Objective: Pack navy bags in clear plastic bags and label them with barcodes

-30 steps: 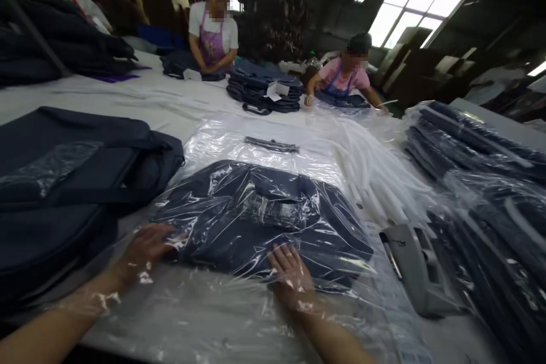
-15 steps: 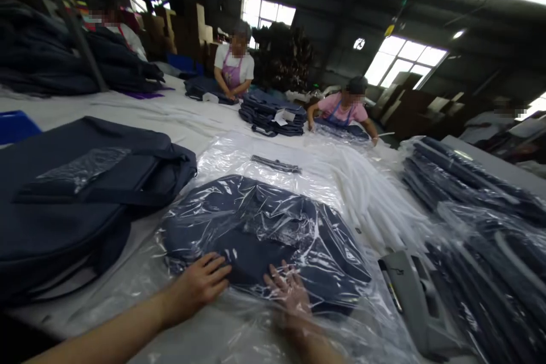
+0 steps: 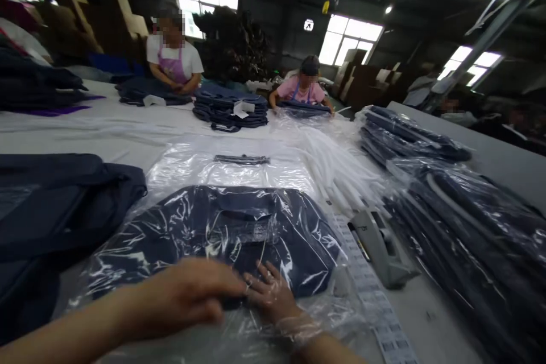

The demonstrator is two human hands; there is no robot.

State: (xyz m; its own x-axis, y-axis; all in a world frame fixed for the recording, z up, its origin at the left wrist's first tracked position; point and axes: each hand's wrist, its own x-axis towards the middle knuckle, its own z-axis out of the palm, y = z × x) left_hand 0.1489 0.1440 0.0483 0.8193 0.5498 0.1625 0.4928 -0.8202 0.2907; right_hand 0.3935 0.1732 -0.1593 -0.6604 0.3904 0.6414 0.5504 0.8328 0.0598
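A folded navy bag lies inside a clear plastic bag on the white table just in front of me. My right hand is inside the plastic at the near opening, its fingers spread and resting on the navy bag's near edge. My left hand is outside the plastic and a little blurred. It lies over the same near edge with fingers together and thumb under, closed on the plastic, and its fingertips touch my right hand.
An unwrapped navy bag lies at the left. A grey tape dispenser and a strip of barcode labels sit at the right, beside stacks of bagged navy goods. White tubes are piled behind. Two people work across the table.
My left hand slid right along the bag's near edge until it met my right hand. My right hand stayed inside the plastic. My view swung to the right.
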